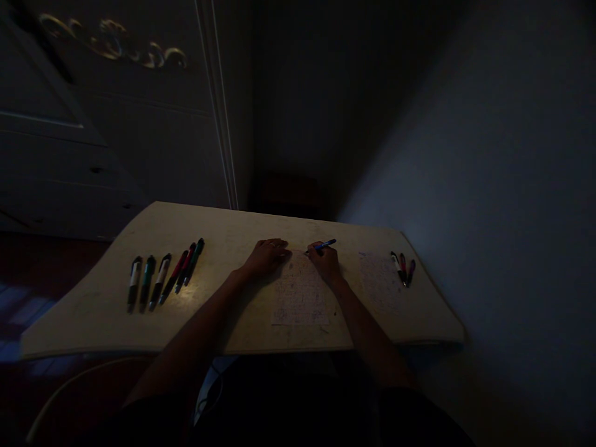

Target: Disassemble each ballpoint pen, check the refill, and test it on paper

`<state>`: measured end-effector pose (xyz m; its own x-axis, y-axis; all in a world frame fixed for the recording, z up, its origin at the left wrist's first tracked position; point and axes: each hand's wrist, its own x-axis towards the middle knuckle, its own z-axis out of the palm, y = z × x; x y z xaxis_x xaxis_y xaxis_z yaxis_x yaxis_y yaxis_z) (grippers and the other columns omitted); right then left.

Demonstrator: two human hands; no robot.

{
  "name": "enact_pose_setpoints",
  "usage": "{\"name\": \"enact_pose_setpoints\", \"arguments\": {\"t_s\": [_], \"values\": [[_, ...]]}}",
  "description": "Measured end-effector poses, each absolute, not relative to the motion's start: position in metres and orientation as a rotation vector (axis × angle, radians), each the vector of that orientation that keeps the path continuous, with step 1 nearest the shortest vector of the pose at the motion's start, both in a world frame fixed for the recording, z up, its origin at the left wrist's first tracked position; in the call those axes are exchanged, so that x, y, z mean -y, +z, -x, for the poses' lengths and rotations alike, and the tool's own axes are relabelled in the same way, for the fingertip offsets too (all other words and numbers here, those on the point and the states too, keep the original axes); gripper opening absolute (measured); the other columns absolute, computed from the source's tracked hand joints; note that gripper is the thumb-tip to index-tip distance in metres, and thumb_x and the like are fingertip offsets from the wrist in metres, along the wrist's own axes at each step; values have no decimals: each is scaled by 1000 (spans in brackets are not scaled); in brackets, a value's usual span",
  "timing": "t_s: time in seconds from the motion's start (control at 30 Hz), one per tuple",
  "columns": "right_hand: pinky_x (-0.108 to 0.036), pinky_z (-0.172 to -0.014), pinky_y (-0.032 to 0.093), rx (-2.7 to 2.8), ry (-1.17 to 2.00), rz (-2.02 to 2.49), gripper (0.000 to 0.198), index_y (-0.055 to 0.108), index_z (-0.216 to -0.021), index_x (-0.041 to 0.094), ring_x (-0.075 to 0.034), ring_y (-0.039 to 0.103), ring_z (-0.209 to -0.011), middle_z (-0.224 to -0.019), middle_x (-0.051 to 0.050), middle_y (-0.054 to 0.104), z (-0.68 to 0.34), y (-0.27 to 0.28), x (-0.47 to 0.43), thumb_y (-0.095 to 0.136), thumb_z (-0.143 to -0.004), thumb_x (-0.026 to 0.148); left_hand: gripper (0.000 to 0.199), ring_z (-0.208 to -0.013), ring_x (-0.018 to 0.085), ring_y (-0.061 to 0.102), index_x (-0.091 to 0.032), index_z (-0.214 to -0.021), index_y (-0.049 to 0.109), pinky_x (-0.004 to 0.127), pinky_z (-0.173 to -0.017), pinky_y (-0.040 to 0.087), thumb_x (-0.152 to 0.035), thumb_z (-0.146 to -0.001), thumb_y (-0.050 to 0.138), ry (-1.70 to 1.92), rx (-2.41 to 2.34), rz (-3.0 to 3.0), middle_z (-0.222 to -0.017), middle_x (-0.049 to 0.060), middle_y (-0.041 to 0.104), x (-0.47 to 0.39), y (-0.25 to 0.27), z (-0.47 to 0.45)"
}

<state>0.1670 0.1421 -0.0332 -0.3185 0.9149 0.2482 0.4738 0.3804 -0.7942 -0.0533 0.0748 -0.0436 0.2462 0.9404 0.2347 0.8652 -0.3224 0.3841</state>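
Note:
A sheet of paper (300, 295) covered in handwriting lies on the table in front of me. My right hand (325, 261) grips a blue pen (325, 244), its tip down at the upper part of that sheet. Flat beside the sheet's upper left corner rests my left hand (267, 256), fingers stretched out and touching the paper's edge. A second written sheet (378, 279) lies to the right of my right forearm. The dim light hides the fine writing.
Several pens (162, 276) lie side by side on the left of the pale table (233, 233). More pens (403, 268) lie at the right end. A dark cabinet (153, 124) stands behind on the left, and a wall (503, 186) rises along the right.

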Motion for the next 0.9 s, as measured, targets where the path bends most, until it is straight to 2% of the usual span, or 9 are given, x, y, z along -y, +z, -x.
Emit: {"name": "enact_pose_setpoints", "arguments": {"t_s": [0.47,0.67,0.9], "values": [[-29,-70,54,1873,703,1223,34,68,-78,20,-23,72,-73,-74,-8,75,-171,-36,-147,51,-87,49,31,-130,28,53,-29,-118,70,50,-106,39,-27,-92,52,664,-1710,-2352,-138,8,60,-74,-43,54],[-27,-62,52,1843,798,1246,38,67,-80,18,-22,71,-66,-68,-8,73,-171,-35,-145,51,-86,52,29,-129,27,53,-27,-116,70,49,-105,39,-38,-96,51,644,-1706,-2358,-137,9,61,-73,-40,51],[-28,-66,51,1901,700,1247,38,68,-77,18,-22,70,-66,-70,-8,73,-170,-33,-142,51,-87,50,31,-130,27,52,-28,-117,68,46,-107,37,-44,-93,56,642,-1728,-2354,-138,8,60,-71,-38,50]]}}
